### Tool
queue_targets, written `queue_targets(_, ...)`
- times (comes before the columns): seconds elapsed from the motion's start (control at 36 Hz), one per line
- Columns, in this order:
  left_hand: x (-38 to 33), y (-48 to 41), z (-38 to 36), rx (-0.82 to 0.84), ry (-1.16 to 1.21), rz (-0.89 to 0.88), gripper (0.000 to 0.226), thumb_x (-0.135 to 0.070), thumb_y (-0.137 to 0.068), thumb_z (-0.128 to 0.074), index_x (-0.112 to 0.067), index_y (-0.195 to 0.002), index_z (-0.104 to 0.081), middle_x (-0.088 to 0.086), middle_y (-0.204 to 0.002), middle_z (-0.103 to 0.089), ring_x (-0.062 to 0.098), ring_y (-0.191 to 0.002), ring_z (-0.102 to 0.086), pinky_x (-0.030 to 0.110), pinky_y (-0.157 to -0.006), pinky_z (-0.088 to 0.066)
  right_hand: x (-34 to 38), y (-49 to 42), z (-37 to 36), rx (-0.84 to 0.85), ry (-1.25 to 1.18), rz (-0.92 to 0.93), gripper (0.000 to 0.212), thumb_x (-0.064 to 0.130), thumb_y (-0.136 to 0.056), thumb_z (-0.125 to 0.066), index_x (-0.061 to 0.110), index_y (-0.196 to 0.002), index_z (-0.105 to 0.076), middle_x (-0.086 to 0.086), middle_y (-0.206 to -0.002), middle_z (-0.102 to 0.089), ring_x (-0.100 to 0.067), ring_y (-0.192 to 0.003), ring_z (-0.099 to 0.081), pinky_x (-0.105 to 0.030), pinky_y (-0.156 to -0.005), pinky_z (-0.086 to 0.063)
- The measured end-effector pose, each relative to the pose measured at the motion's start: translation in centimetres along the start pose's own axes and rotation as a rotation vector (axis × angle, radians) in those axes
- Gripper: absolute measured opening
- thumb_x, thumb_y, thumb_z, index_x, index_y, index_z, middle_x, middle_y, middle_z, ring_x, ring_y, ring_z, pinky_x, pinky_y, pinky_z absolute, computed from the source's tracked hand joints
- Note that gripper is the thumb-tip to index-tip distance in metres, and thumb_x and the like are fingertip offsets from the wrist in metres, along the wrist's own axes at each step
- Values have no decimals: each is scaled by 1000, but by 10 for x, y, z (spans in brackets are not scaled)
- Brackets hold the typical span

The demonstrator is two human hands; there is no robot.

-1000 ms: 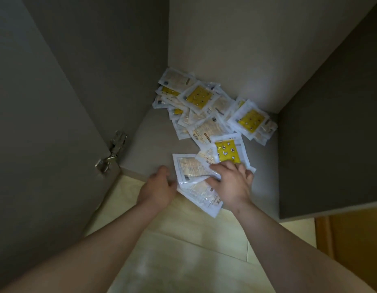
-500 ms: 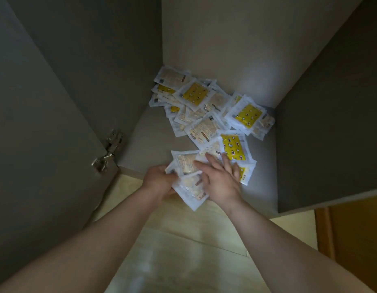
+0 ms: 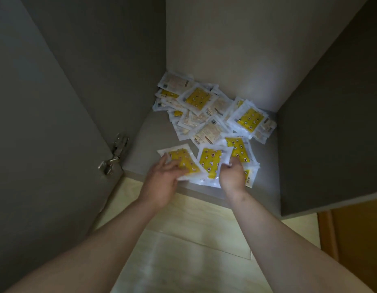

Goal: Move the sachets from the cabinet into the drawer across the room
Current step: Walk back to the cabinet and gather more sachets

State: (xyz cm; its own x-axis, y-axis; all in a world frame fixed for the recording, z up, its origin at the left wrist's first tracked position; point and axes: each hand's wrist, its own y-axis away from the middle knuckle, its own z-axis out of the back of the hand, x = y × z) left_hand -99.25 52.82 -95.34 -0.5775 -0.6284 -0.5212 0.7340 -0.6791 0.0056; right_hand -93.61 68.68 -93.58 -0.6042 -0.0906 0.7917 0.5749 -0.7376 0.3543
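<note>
1. The open grey laminate cabinet (image 3: 145, 144) holds every sachet in view. A loose pile of white-edged plastic sachets (image 3: 206, 121), some with yellow printed faces and some pale beige, is heaped on its floor panel. The pile lies against the back wall (image 3: 225, 49) and reaches the right side wall (image 3: 331, 134).
2. Nearer the front lip, three yellow-faced sachets lie in a row: the front-left sachet (image 3: 183, 160), the middle sachet (image 3: 211, 160) and the right sachet (image 3: 238, 149). The middle and right ones overlap and rest on further sachets beneath them.
3. The left hand (image 3: 162, 178) grips the front-left sachet. Its fingers and thumb are bent close together round the sachet's near-left part, and that sachet is tilted, with its far corner pointing left.
4. The right hand (image 3: 233, 176) has its fingers curled down over the near-right edge of the middle sachet, pinching it, and its knuckles cover part of the stack below. Its thumb is hidden, and the fingertips sit just beside the near end of the right sachet.
5. The near edges of the sachets under both hands come close to the cabinet's front lip.
6. A bare strip of floor panel runs between the pile and the left wall.
7. The grey cabinet door (image 3: 35, 144) stands swung open on the left, its metal hinge (image 3: 114, 154) just beside the lip's left corner.
8. In front of the lip lies a pale wooden floor (image 3: 183, 240), and an orange-brown wooden panel (image 3: 356, 233) stands at lower right.
</note>
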Motion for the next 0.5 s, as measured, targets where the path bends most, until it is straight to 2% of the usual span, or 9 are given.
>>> queue_targets(0.06, 3, 6, -7, 186, -67, 65, 44, -11, -93, -44, -29, -132, -53, 2, -154, -27, 32, -145, -8, 30, -118, -12, -5, 2, 2, 30, 80, 4, 42, 6, -98, -35, 8, -140, -35, -18, -95, -53, -30, -84, -49, -26, -68, -32)
queue_targets(0.08, 5, 6, -8, 222, -57, 87, 43, -16, -93, -48, -32, -133, -51, -1, -156, -20, 28, -146, -1, 27, -117, -8, -6, 4, 2, 47, 137, 24, 45, 7, -98, -35, 10, -143, -30, -19, -97, -56, -33, -86, -52, -28, -68, -33)
queue_targets(0.14, -1, 5, -4, 204, 77, 160, 36, -25, -91, -52, -29, -126, -58, 0, -156, -19, 25, -146, -2, 22, -116, -7, -7, 6, 2, 77, 311, 89, 48, 14, -99, -37, 15, -146, -26, -20, -114, -58, -37, -102, -55, -32, -72, -38)
queue_targets(0.19, -5, -1, 0, 130, 195, 263, 46, -40, -81, -44, -24, -121, -63, 5, -152, -28, 25, -144, -12, 20, -113, -11, -7, 4, 3, 59, 568, 185, 45, 23, -99, -39, 18, -143, -36, -17, -131, -50, -34, -120, -44, -35, -92, -37)
queue_targets(0.22, -6, -4, 1, 82, 195, 290, 54, -43, -78, -41, -23, -124, -61, 7, -151, -31, 26, -142, -17, 22, -114, -13, -6, 2, 5, 19, 664, 232, 42, 28, -98, -41, 20, -140, -41, -13, -136, -45, -32, -125, -38, -35, -100, -32)
queue_targets(0.28, -9, -11, 0, 83, 88, 331, 55, -47, -89, -43, -27, -140, -42, 9, -153, -22, 29, -142, -14, 30, -116, -14, -3, -5, 12, -113, 729, 273, 42, 34, -95, -44, 26, -137, -45, -11, -138, -40, -30, -128, -33, -35, -104, -25)
queue_targets(0.36, -12, -16, -3, 252, -33, 397, 64, -52, -93, -40, -36, -149, -12, 6, -159, 4, 34, -145, 5, 41, -117, -4, 2, -22, 28, -260, 699, 189, 52, 42, -93, -47, 33, -142, -35, -17, -140, -33, -35, -126, -34, -40, -103, -26)
queue_targets(0.42, -17, -16, -7, 330, -80, 398, 67, -59, -92, -36, -40, -149, -3, 4, -158, 14, 36, -143, 15, 45, -116, 2, -1, -37, 37, -164, 674, 61, 66, 55, -88, -49, 41, -146, -21, -14, -152, -17, -37, -133, -25, -45, -106, -22)
queue_targets(0.5, -21, -15, -13, 389, -149, 364, 71, -64, -91, -32, -42, -148, 4, 4, -156, 23, 36, -141, 24, 47, -115, 10, -9, -51, 40, 68, 630, -75, 86, 67, -79, -53, 45, -147, -5, -4, -158, 6, -36, -144, 2, -56, -113, -6)
